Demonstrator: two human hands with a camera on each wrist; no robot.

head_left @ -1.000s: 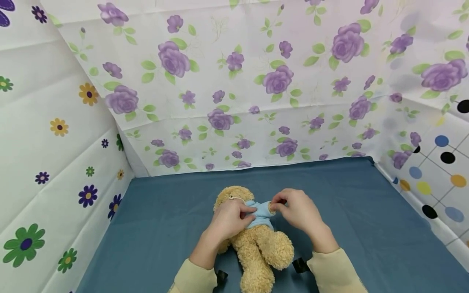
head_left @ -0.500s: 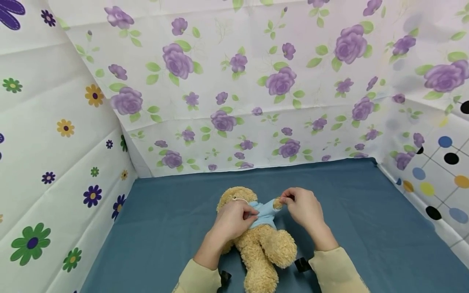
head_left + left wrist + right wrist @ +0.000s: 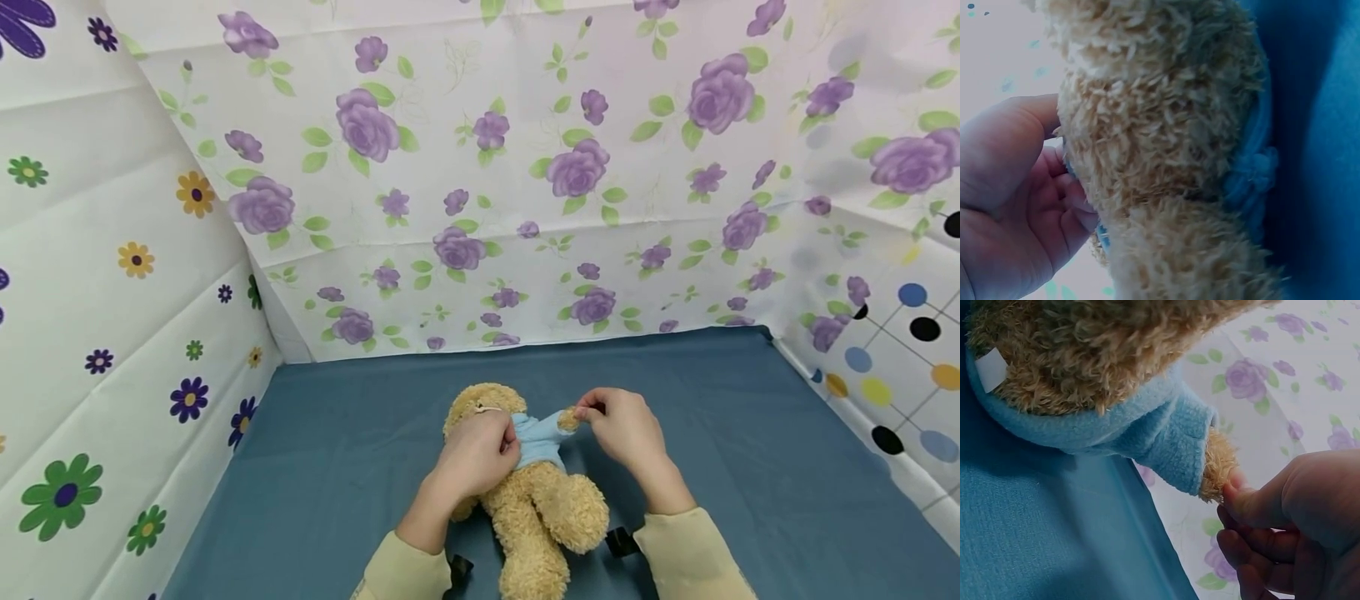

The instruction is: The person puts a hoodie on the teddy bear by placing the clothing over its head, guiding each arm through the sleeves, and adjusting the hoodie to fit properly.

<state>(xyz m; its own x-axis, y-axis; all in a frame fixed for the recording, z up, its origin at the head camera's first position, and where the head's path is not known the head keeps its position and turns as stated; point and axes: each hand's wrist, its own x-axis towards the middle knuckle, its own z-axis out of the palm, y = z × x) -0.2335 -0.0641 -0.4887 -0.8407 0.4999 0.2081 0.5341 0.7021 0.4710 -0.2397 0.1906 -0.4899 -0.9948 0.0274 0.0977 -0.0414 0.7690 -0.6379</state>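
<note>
A curly tan teddy bear (image 3: 536, 508) in a small blue shirt (image 3: 538, 442) lies face up on the blue cloth. My right hand (image 3: 624, 427) pinches the tip of the bear's furry arm (image 3: 1218, 465), which sticks out of the shirt's sleeve (image 3: 1179, 437). Over the bear's chest, my left hand (image 3: 476, 450) has its fingers curled and grips the shirt front. In the left wrist view the left hand (image 3: 1013, 200) reaches past the bear's furry body (image 3: 1154, 131), which hides the fingertips. A white string (image 3: 487, 409) crosses the bear's head.
The blue cloth (image 3: 360, 433) covers the table. Flower-printed sheets (image 3: 480, 200) stand behind and on the left, and a dotted sheet (image 3: 892, 367) on the right. A white tag (image 3: 991, 370) shows at the shirt's hem. Black straps (image 3: 621, 542) sit by the sleeves.
My right hand has drawn the bear's arm outward to the right, and more fur shows past the cuff. The left hand's fingers have curled in tighter. The view has shifted slightly.
</note>
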